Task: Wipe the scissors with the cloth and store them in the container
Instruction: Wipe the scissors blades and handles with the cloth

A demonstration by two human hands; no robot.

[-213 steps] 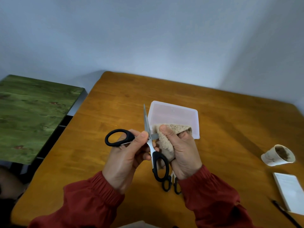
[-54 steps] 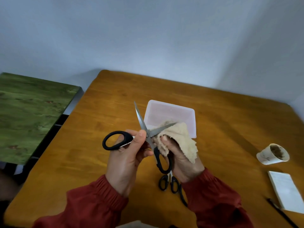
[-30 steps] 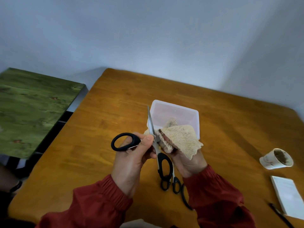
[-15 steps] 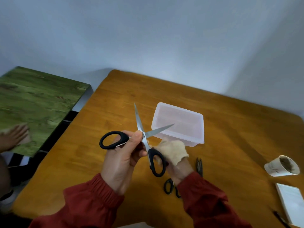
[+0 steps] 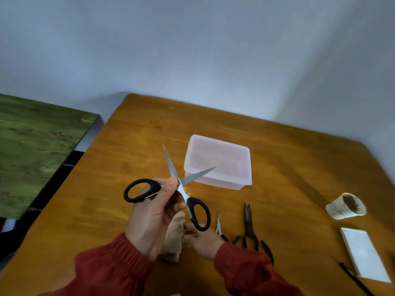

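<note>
Scissors (image 5: 184, 194) with black loop handles and bare steel blades are held spread in a wide V above the wooden table (image 5: 102, 201). One blade points away at the far wall. The other points right, its tip crossing the translucent container (image 5: 224, 184) in this view. The left hand (image 5: 149, 218) pinches them at the pivot. The right hand (image 5: 203, 239) sits low beside the beige cloth (image 5: 174, 238), and its grip cannot be made out.

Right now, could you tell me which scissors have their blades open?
The black-handled scissors in the left hand; the small silver pair and the dark pair lie shut on the table.
</note>
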